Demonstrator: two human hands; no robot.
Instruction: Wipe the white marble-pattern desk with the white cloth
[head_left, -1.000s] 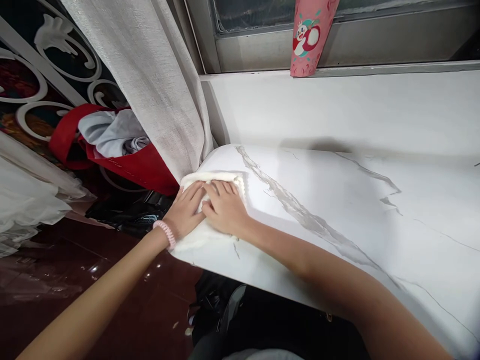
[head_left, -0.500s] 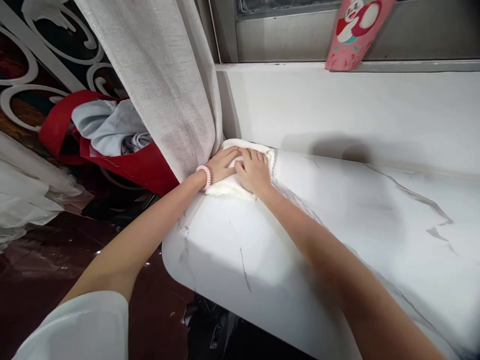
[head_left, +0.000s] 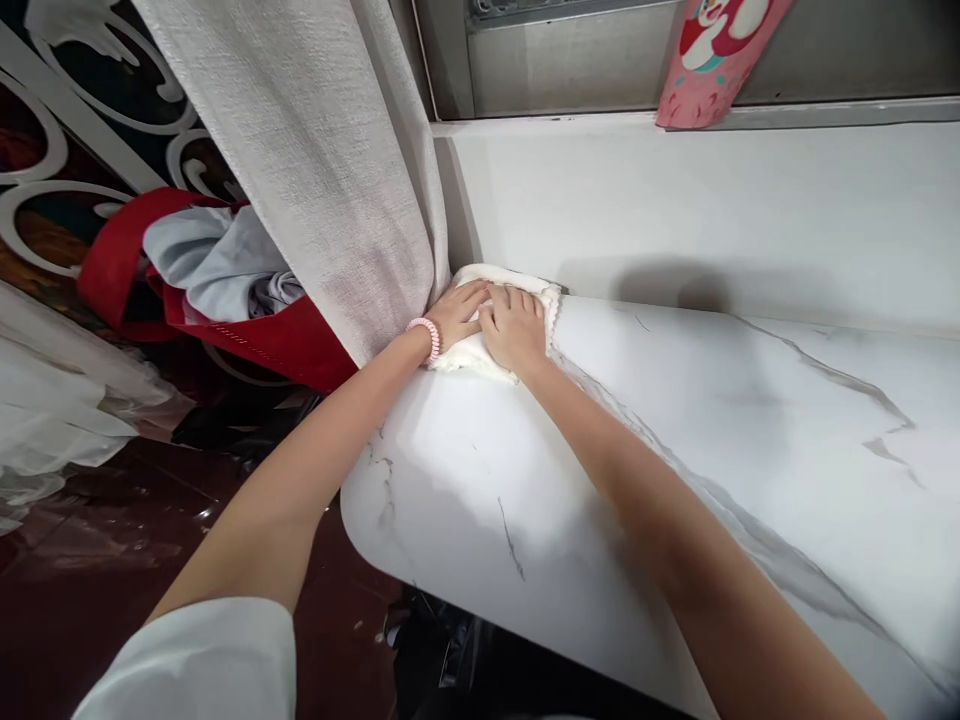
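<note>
A cream-white cloth (head_left: 480, 358) lies flat on the white marble-patterned table (head_left: 450, 480), at its back left corner by the wall. On the cloth's left part rests my left hand (head_left: 454, 316), fingers stretched out, with a pink coiled band (head_left: 433, 340) around the wrist. My right hand (head_left: 515, 328) lies flat on the cloth's right part, its fingers extended and pointing toward the wall. The two hands touch or nearly touch at the fingers. Both palms are hidden against the cloth.
A pale curtain (head_left: 330, 170) hangs beside the left hand. Left of it sits a red bag (head_left: 292, 345) with grey-blue fabric (head_left: 225, 255) inside. On the window ledge at the back leans a pink patterned item (head_left: 705, 85). The wall (head_left: 600, 190) borders the table's far edge.
Both hands and the cloth have shifted slightly toward the wall and to the right. The hands stay flat on the cloth. The view has moved a little.
</note>
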